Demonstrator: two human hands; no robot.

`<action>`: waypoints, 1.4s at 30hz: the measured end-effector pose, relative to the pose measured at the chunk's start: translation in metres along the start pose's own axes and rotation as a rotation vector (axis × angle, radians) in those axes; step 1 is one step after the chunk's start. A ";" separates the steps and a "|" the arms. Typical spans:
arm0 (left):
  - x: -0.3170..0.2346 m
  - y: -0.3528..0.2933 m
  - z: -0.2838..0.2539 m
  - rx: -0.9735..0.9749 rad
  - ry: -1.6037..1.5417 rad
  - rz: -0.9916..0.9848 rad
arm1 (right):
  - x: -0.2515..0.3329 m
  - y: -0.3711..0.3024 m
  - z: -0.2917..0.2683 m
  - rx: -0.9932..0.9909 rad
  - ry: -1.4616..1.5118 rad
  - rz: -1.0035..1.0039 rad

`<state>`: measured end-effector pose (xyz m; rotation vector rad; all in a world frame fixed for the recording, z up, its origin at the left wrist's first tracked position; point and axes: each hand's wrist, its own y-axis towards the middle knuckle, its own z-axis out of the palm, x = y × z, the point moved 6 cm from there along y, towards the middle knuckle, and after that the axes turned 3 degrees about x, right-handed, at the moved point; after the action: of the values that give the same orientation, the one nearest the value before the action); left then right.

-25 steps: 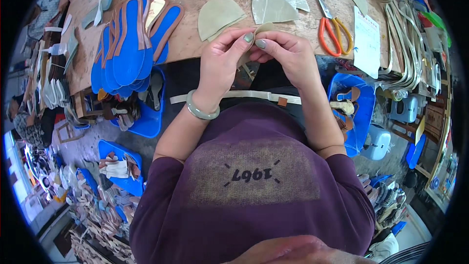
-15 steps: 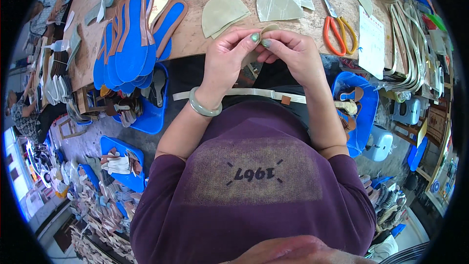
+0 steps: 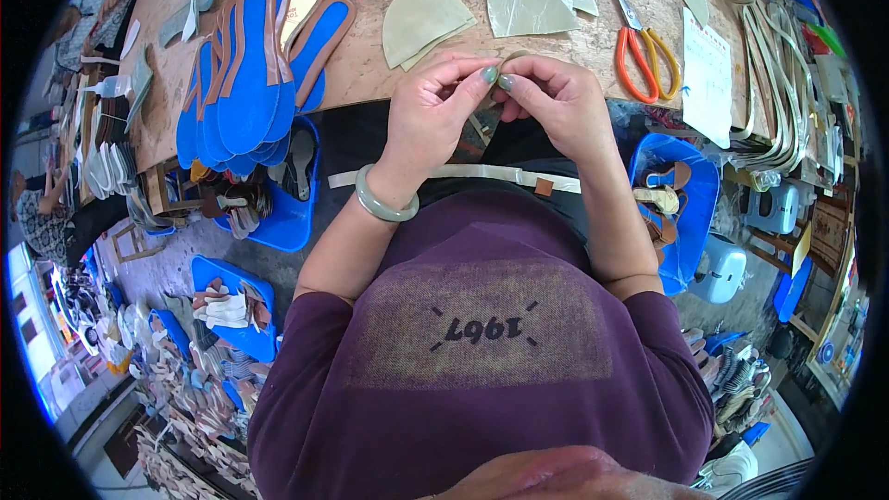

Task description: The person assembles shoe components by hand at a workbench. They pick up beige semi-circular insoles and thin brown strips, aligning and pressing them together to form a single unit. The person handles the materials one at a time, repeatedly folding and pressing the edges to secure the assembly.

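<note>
Both hands meet at the table's near edge, thumbs and fingertips close together. My left hand (image 3: 433, 109), with a pale green bangle (image 3: 386, 207) on its wrist, pinches one side of a thin olive-beige piece of sheet material (image 3: 514, 56). My right hand (image 3: 563, 104) pinches the other side. The fingers hide most of the piece. Just beyond my left hand lies a stack of beige half-round pieces (image 3: 426, 23). Farther right are shiny, film-faced half-round pieces (image 3: 532, 7). Scissors (image 3: 639, 51) with orange and yellow handles rest to the right of my right hand.
Blue insoles with brown edging (image 3: 248, 97) are fanned out on the wooden table (image 3: 370, 83) at left. A paper sheet (image 3: 707, 83) and pale strips (image 3: 785, 83) are at right. Below the table stand blue bins (image 3: 681, 250) with shoe parts. Another person (image 3: 46, 218) is at far left.
The held piece has turned a little between my fingertips, and less of it shows below the fingers. Both thumbs have shifted slightly; the hands stay in nearly the same place.
</note>
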<state>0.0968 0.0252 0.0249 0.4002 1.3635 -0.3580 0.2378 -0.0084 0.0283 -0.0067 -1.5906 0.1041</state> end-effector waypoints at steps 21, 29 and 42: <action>-0.039 -0.013 0.017 -0.078 0.802 0.446 | 0.005 -0.008 -0.005 -0.091 -0.091 0.043; 0.002 -0.002 -0.004 -0.057 0.122 -0.079 | 0.005 -0.003 -0.008 -0.142 0.004 -0.039; 0.005 0.016 -0.010 -0.072 -0.221 -0.110 | 0.020 0.037 -0.011 -0.176 0.025 -0.255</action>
<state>0.0961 0.0440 0.0196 0.2189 1.1814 -0.4296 0.2461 0.0300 0.0457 0.0576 -1.5585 -0.2343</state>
